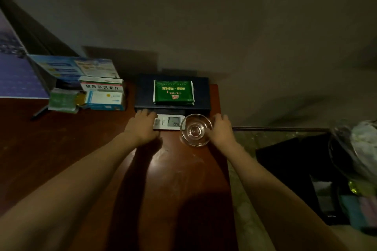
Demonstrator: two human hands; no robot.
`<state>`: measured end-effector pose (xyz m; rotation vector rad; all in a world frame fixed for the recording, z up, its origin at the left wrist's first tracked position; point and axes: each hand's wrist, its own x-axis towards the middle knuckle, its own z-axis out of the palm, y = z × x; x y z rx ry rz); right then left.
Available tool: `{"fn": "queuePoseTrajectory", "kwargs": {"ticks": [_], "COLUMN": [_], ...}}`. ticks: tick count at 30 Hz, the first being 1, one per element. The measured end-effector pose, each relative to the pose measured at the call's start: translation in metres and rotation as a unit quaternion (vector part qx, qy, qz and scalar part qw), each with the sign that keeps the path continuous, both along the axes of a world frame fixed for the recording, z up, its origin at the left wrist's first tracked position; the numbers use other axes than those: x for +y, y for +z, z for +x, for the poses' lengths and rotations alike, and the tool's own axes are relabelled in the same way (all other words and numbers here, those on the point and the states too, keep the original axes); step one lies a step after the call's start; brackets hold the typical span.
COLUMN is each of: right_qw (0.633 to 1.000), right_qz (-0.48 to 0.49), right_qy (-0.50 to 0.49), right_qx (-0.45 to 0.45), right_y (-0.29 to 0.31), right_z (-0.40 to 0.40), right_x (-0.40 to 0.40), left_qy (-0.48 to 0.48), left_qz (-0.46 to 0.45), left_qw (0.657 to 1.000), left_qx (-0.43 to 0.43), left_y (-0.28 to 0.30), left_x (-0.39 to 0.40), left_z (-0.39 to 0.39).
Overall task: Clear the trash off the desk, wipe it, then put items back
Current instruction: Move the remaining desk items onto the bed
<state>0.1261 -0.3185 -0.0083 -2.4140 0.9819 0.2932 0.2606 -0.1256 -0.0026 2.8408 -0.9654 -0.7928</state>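
Note:
A white remote control point(170, 121) with a small screen lies on the reddish-brown desk point(85, 144), in front of a dark flat box point(144, 91). My left hand point(142, 126) grips the remote's left end. Just to the right stands a clear glass bowl point(195, 130). My right hand point(221, 128) holds its right rim, fingers curled round the edge. A green packet point(173, 92) lies on top of the dark box.
Medicine boxes point(103, 96) and a green pack point(62, 100) are stacked at the back left, by a leaning board point(14, 75). The desk's right edge runs past the bowl. On the floor to the right sits a dark bin point(289, 171) and a plastic bag point(359, 146).

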Motion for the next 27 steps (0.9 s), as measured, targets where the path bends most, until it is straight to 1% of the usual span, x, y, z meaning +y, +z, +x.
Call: {"fn": "queuePoseTrajectory", "kwargs": {"ticks": [2,5,7,10,12,14,16,18,21,24,27], "right_qw": [1.000,0.999,0.997,0.989,0.972,0.946,0.931,0.927,0.930,0.940,0.929], "right_qz": [0.017,0.042,0.068,0.125,0.190,0.262,0.298,0.306,0.287,0.257,0.265], "right_qy": [-0.006,-0.014,-0.029,-0.080,-0.131,-0.183,-0.201,-0.206,-0.218,-0.208,-0.235], "right_qx": [0.015,0.027,0.017,-0.021,-0.050,-0.062,-0.063,-0.073,-0.076,-0.088,-0.105], "right_y": [-0.008,-0.022,-0.033,-0.043,-0.044,-0.041,-0.037,-0.035,-0.032,-0.021,-0.002], "right_z": [0.007,0.015,0.018,0.018,0.015,0.012,0.007,0.002,-0.008,-0.022,-0.040], "right_x": [-0.003,-0.003,-0.002,-0.002,-0.004,-0.007,-0.008,-0.005,0.004,0.015,0.031], "left_qy": [-0.007,-0.025,-0.036,-0.041,-0.038,-0.028,-0.003,0.035,0.079,0.090,0.084], "left_qz": [-0.004,-0.023,-0.019,0.017,0.029,0.024,0.010,-0.014,-0.039,-0.033,-0.038], "left_qw": [1.000,0.999,0.999,0.999,0.999,0.999,1.000,0.997,0.988,0.986,0.988], "left_qx": [0.010,-0.013,-0.030,-0.024,-0.016,-0.007,0.023,0.073,0.127,0.134,0.121], "left_y": [-0.009,-0.019,-0.024,-0.033,-0.038,-0.040,-0.038,-0.033,-0.021,-0.005,0.011], "left_x": [-0.003,-0.002,-0.002,-0.002,0.000,0.001,0.004,0.009,0.022,0.037,0.045], "left_z": [0.007,0.013,0.016,0.015,0.013,0.010,0.006,0.002,-0.002,-0.006,-0.010]}}
